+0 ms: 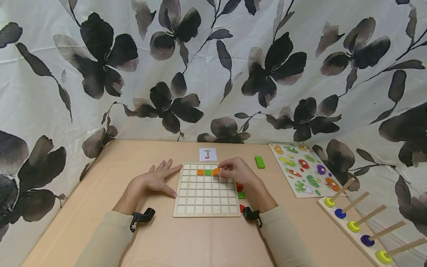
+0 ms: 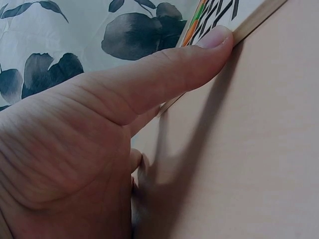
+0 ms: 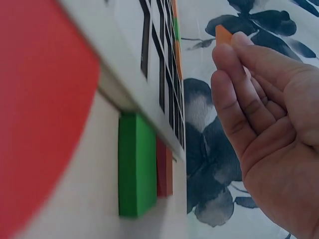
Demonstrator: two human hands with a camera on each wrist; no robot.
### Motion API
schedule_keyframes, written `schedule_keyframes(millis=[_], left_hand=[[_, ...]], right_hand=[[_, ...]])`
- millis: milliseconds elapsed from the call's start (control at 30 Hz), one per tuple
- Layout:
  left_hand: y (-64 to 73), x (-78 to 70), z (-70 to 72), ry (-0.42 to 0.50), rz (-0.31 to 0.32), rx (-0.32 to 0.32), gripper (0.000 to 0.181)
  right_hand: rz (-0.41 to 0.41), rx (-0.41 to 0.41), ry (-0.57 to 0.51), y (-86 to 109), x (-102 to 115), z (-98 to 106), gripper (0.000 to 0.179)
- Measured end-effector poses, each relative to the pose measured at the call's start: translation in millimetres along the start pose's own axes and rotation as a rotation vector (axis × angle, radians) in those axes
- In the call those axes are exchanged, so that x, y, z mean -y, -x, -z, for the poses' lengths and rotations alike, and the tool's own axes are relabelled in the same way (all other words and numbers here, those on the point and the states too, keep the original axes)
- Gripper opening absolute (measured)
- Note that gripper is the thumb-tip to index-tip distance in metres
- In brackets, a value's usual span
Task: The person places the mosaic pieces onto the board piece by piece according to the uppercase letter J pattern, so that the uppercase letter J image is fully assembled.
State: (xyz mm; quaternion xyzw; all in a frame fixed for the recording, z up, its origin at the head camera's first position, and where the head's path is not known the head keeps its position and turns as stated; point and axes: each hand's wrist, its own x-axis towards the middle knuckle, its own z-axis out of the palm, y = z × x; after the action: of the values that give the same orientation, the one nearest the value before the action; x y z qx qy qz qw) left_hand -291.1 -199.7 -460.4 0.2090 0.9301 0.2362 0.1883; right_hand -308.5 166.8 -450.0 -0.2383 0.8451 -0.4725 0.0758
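Note:
A light grid board point(image 1: 207, 200) lies on the table with orange point(image 1: 200, 172) and green point(image 1: 208, 172) tiles in its upper part. My left hand point(image 1: 156, 180) is at the board's left side, fingers spread; in the left wrist view its thumb point(image 2: 214, 42) touches the board's edge. Over the upper right of the board, my right hand point(image 1: 238, 171) pinches a small orange piece point(image 3: 223, 35) between thumb and fingertips. In the head view the held piece overlaps the orange on the board beneath it. A small pattern card point(image 1: 208, 154) lies just beyond the board.
Along the board's right edge lie a green block point(image 3: 135, 164) and red pieces point(image 3: 45, 99), partly under my right arm. Farther right are a green block point(image 1: 260, 162), a vegetable picture board point(image 1: 300, 170) and a peg stand with rings point(image 1: 347, 226). A floral curtain point(image 1: 213, 74) hangs behind.

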Motion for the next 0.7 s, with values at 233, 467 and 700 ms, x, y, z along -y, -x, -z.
schedule_keyframes(millis=[233, 467, 700], left_hand=[[-0.1, 0.0, -0.3, 0.006, -0.005, -0.004, 0.12], [0.7, -0.2, 0.2, 0.008, -0.002, -0.003, 0.119], [1.4, -0.3, 0.7, 0.016, 0.0, 0.001, 0.119]], right_hand=[[0.012, -0.02, 0.04, -4.4, 6, -10, 0.02], [-0.025, -0.02, -0.003, -7.3, 12, -18, 0.02], [-0.064, -0.011, -0.035, -8.5, 19, -27, 0.021]])
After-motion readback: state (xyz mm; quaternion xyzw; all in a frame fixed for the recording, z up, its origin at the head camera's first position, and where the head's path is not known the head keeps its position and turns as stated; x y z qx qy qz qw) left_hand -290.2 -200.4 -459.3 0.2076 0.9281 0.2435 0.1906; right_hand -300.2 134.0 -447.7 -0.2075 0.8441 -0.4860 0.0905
